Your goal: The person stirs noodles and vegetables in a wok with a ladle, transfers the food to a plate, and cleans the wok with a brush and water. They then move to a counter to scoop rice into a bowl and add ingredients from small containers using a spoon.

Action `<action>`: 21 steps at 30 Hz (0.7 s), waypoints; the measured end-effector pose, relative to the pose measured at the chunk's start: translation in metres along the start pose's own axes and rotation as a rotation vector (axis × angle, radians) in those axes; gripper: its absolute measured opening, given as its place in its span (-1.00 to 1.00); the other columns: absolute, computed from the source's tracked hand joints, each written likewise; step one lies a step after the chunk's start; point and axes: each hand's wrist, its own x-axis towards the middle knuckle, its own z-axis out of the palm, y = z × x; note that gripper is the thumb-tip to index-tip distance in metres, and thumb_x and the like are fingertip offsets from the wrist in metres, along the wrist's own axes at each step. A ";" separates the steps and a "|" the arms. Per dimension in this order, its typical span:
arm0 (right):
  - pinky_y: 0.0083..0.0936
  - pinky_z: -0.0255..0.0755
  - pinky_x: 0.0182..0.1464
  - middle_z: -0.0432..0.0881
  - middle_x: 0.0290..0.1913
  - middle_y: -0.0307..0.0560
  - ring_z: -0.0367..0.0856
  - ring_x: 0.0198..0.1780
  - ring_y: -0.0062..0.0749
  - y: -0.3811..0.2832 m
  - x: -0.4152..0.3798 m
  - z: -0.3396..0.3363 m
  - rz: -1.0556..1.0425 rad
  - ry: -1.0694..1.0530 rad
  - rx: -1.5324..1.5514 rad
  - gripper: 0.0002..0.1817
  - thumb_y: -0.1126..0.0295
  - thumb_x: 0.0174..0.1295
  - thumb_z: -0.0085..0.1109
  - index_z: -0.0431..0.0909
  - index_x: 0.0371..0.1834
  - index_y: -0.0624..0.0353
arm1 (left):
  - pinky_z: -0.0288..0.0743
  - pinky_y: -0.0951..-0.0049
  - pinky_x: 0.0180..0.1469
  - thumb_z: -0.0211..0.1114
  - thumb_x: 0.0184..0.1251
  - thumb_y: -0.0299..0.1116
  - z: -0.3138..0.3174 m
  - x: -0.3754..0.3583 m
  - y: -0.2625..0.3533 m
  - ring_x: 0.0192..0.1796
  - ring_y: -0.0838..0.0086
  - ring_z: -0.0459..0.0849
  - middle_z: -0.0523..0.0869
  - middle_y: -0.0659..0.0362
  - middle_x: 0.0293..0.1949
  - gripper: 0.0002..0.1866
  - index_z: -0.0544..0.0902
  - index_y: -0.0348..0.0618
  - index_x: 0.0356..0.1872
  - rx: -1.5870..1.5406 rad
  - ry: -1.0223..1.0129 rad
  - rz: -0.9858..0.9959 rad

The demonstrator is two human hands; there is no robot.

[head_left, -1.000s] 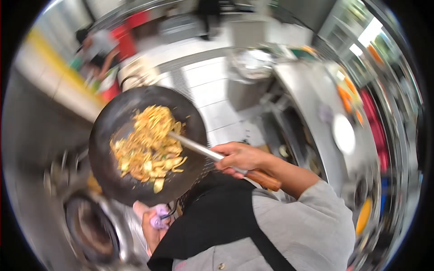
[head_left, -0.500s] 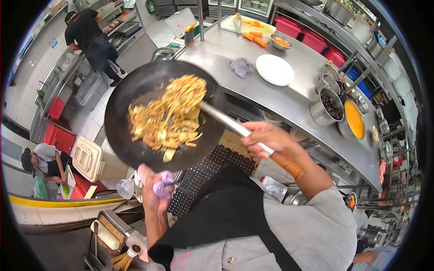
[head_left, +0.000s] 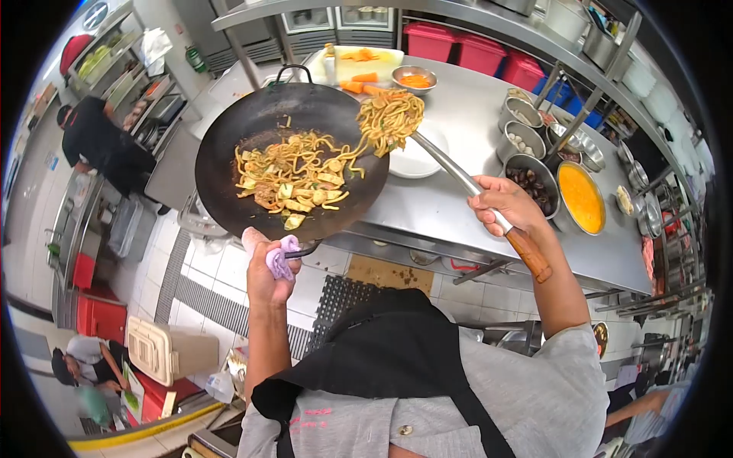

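Observation:
My left hand is closed round the near loop handle of a black wok, with a lilac cloth between palm and metal. Noodles with pale vegetable pieces lie in the wok, which is held up beside the steel table. In my right hand is the metal shaft of a wok ladle with a wooden end. Its head carries a heap of noodles past the wok's right rim, over a white plate; the ladle head itself is hidden by the food.
Along the steel table stand a steel bowl of orange pieces, a cutting board with carrots, a pot of dark pieces and a pan of orange liquid. Co-workers are at the left and lower right.
The wok has moved right, up to the table. The ladle has risen out of it with noodles and swung right over the plate. The grey cloth on the table is now hidden.

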 end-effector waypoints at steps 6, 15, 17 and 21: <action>-0.61 0.33 -0.71 0.39 -0.58 -0.30 0.34 -0.68 -0.66 0.004 0.023 -0.042 0.028 0.080 -0.074 -0.81 0.53 0.23 0.12 0.47 -0.10 0.30 | 0.43 0.41 -0.49 0.20 0.28 -0.43 0.026 0.048 0.008 -0.35 0.39 0.62 0.66 0.11 -0.32 -0.93 0.53 -0.15 -0.26 0.071 0.033 0.029; -0.35 0.51 -0.50 0.57 -0.51 0.04 0.59 -0.56 -0.30 0.027 0.043 -0.045 0.119 0.286 -0.593 -0.45 0.54 0.09 0.11 0.41 0.22 0.47 | 0.45 0.43 -0.52 0.22 0.27 -0.42 0.050 0.109 0.023 -0.38 0.38 0.63 0.67 0.08 -0.32 -0.91 0.54 -0.17 -0.26 0.115 0.022 0.006; -0.22 0.54 -0.21 0.63 -0.31 0.25 0.66 -0.30 -0.01 0.045 0.045 -0.050 -0.021 0.389 -0.862 -0.38 0.53 0.08 0.12 0.36 0.29 0.47 | 0.51 0.49 -0.53 0.19 0.31 -0.43 0.056 0.115 0.029 -0.40 0.38 0.66 0.69 0.03 -0.33 -0.95 0.54 -0.16 -0.28 0.104 0.027 -0.018; -0.09 0.37 0.26 0.54 0.12 0.46 0.52 0.14 0.33 0.067 0.052 -0.050 -0.166 0.483 -1.179 -0.31 0.54 0.08 0.09 0.29 0.38 0.46 | 0.49 0.49 -0.52 0.21 0.29 -0.43 0.055 0.138 0.040 -0.40 0.39 0.64 0.68 0.06 -0.35 -0.93 0.54 -0.17 -0.28 0.159 0.023 -0.049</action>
